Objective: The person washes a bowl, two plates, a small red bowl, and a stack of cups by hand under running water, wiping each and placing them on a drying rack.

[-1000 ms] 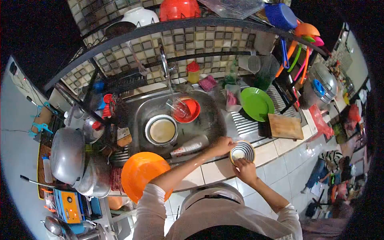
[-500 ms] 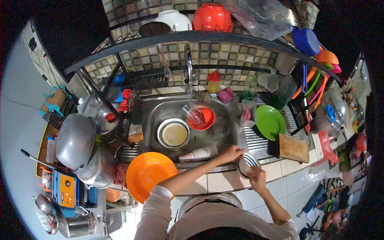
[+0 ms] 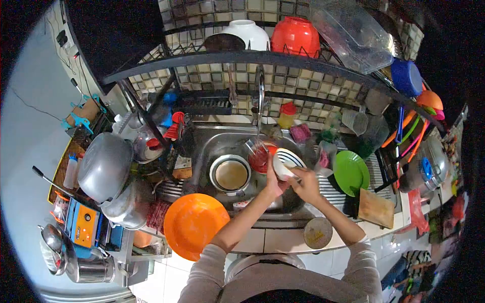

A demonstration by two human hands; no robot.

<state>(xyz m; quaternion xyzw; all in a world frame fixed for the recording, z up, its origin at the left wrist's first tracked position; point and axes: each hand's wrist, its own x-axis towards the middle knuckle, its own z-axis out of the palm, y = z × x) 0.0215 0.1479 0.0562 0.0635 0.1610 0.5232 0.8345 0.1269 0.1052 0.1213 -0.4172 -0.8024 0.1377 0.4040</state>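
Over the right part of the sink, my left hand (image 3: 275,180) grips a white bowl with dark stripes (image 3: 289,160) by its side. My right hand (image 3: 305,186) has its fingers at the bowl's lower right edge; whether it grips the rim or something small is hidden. Behind the bowl is a red bowl (image 3: 258,160) with a clear glass (image 3: 253,147), under the faucet (image 3: 260,96). A pot with cloudy liquid (image 3: 231,174) sits in the sink's left part. On the counter edge below my right forearm lies a round dish with yellowish bits (image 3: 318,233).
An orange plate (image 3: 194,224) lies left of my left forearm. A green plate (image 3: 352,172) and a wooden board (image 3: 376,208) stand on the right. Metal pots (image 3: 106,165) are stacked at the left. A dark rack (image 3: 222,57) spans above the sink.
Both hands have moved up and inward over the sink with the striped bowl, which has left the counter edge. The round dish now shows there. The whole view has shifted slightly.
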